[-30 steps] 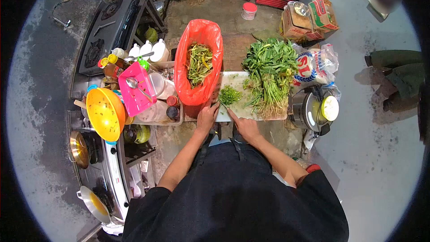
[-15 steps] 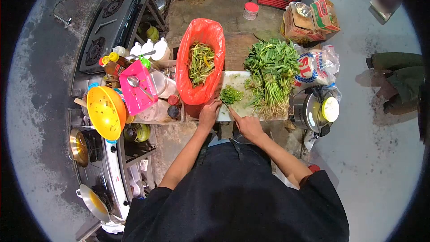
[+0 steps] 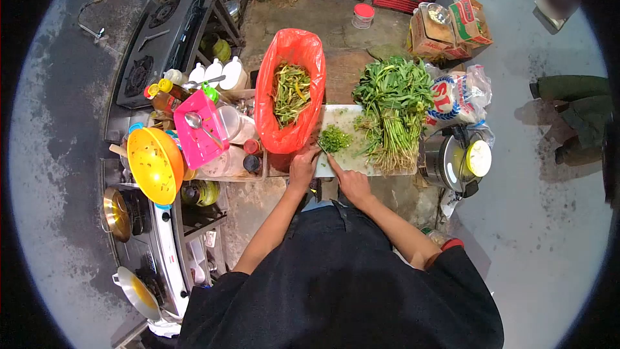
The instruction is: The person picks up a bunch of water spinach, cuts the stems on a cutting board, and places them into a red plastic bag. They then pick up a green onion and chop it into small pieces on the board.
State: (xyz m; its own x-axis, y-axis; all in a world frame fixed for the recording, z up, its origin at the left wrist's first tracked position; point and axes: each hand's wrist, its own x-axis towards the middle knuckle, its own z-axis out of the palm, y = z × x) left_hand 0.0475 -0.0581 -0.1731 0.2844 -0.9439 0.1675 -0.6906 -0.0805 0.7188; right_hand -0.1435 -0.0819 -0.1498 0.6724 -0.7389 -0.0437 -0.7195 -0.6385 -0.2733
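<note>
Left grip: the left hand [image 3: 303, 167] lies at the near left edge of the cutting board [image 3: 355, 155], fingers toward the pile. Whether it pinches anything cannot be told.
Right grip: the right hand [image 3: 352, 182] is on the near edge of the board, one finger extended forward. A thin line runs from it toward the pile, perhaps a blade. It is too small to confirm, so open or closed cannot be told.
Worked item: chopped greens [image 3: 334, 137] form a small heap just ahead of both grips, between them.
Remaining stock: the bundle of greens [image 3: 394, 106] lies whole, ahead and right of the right grip, with its stem ends on the board.
Progress (judged): early. One small heap is cut and most of the bundle is uncut.
Left of the grips: a red bag [image 3: 282, 137] of trimmings touches the board.
Further left: pink basket [image 3: 194, 143], yellow colander [image 3: 154, 167].
Further right: a lidded pot [image 3: 452, 161] stands beside the table.
</note>
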